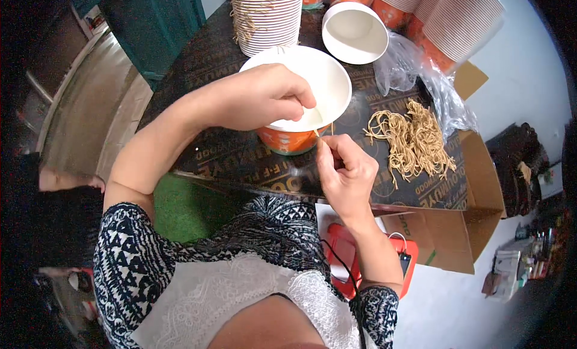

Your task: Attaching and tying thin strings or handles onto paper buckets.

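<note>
A paper bowl [288, 140], white inside with an orange patterned outside, stands upright at the table's near edge. My left hand [264, 96] is over its mouth, wrist bent, fingers curled closed near the right inner wall. A thin tan string [317, 132] crosses the rim just beyond those fingertips. Outside the bowl, at its near right, the thumb and forefinger of my right hand [350, 171] pinch the string's lower end. The left fingertips seem to hold its other part, though the grip is partly hidden. To the right lies a loose heap of tan strings [415, 141].
Behind the bowl rises a tall stack of paper bowls [267, 18] with strings hanging on it. One bowl [356, 33] lies tipped, beside a clear plastic bag [402, 63]. More stacked bowls [460, 27] fill the back right. A cardboard box [445, 235] stands beside the table.
</note>
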Tool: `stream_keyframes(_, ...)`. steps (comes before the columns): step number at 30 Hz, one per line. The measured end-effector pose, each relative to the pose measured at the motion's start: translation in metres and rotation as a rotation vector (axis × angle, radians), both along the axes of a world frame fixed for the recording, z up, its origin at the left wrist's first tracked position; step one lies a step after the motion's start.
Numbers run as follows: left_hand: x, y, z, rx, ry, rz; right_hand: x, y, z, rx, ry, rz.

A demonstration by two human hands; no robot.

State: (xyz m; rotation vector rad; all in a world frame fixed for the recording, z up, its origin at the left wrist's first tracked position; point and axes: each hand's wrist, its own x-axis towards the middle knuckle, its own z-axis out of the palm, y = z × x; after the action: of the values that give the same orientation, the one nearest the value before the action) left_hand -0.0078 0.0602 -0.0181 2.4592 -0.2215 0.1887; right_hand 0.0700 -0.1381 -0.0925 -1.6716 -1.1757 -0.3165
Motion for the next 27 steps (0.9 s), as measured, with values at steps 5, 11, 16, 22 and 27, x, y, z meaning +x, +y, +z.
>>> stream_keyframes(5,0.014,-0.006,0.009,-0.139,0.221,-0.097,0.003,0.0,0.002,0.007,-0.021,0.009)
stream_keyframes(11,0.023,-0.009,0.008,-0.196,0.28,-0.148,0.004,0.002,0.006,0.033,-0.004,0.017)
stream_keyframes(16,0.028,-0.011,0.0,-0.228,0.271,-0.135,0.005,0.001,0.006,0.003,0.003,0.013)
stream_keyframes(22,0.025,-0.008,0.002,-0.187,0.142,-0.032,0.016,-0.011,0.003,-0.088,0.046,0.013)
stream_keyframes(27,0.02,-0.008,0.007,-0.332,0.213,0.107,0.031,-0.019,0.011,-0.221,-0.083,-0.015)
